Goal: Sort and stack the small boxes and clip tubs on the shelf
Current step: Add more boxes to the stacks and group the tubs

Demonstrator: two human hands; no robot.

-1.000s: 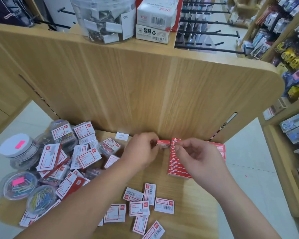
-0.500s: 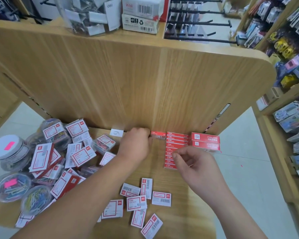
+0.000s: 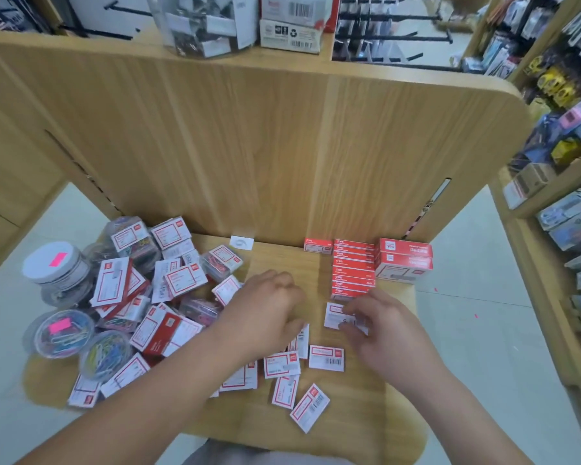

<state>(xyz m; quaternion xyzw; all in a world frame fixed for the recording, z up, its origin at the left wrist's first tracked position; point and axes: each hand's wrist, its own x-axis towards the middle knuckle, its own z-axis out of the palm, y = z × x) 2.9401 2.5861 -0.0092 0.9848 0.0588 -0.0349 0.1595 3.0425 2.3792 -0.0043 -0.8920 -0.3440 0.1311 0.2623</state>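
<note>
Right hand (image 3: pixel 393 333) pinches a white box (image 3: pixel 335 315) by the red stack (image 3: pixel 353 270) — left hand (image 3: pixel 262 307), grip hidden, near clip tubs (image 3: pixel 103 355).

Wooden shelf (image 3: pixel 366 414): red box row (image 3: pixel 353 270) just beyond the white box (image 3: pixel 335 315) pinched by right hand (image 3: pixel 389 333); loose boxes (image 3: pixel 326 357) near-left of it; clip tubs (image 3: pixel 61 333) far left.

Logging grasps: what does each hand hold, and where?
The right hand pinches a small white-labelled box at the end nearest that hand. The left hand covers loose boxes; its grip cannot be told.
</note>
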